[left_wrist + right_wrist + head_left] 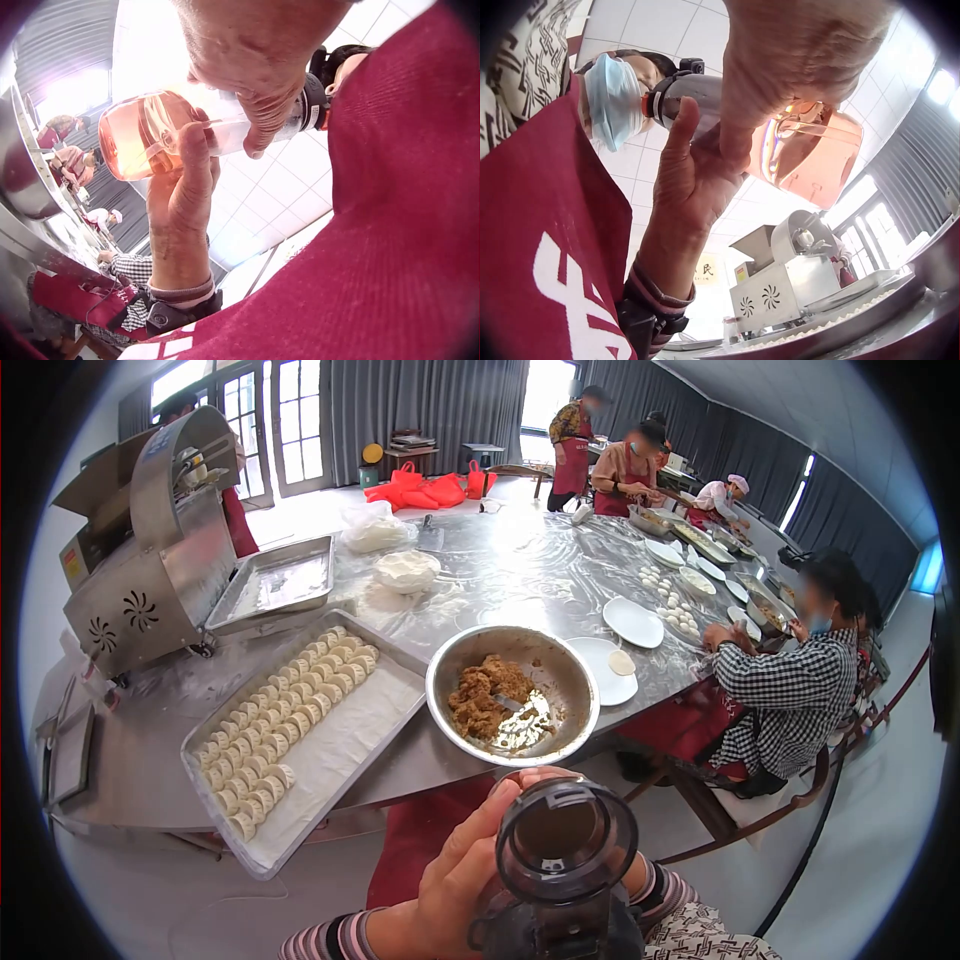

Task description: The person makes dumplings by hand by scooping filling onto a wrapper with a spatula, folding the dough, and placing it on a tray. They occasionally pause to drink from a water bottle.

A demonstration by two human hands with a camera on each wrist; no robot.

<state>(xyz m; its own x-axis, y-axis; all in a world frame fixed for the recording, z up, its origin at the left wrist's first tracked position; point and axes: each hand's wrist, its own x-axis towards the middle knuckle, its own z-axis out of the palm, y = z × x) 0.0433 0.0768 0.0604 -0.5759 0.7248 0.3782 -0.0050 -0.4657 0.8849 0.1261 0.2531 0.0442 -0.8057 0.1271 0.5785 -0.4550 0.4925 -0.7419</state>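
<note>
In front of the body, both hands hold a see-through water bottle (139, 139) with a pinkish lower body and a greyish upper part. In the head view its dark top (565, 840) faces the camera. My left hand (455, 875) grips one side, fingers wrapped round it. My right hand (799, 56) grips the other side, mostly hidden behind the bottle in the head view. Beyond the hands, on the table edge, stands a steel bowl (440, 705) of brown filling (490, 695) with a spoon handle in it.
A tray (350, 755) with rows of dumplings (290, 710) juts over the table's near edge. Behind it are an empty metal tray (280, 585) and a steel machine (150, 580). White plates (605, 670) lie right of the bowl. A person in a checked shirt (790, 690) sits at the right.
</note>
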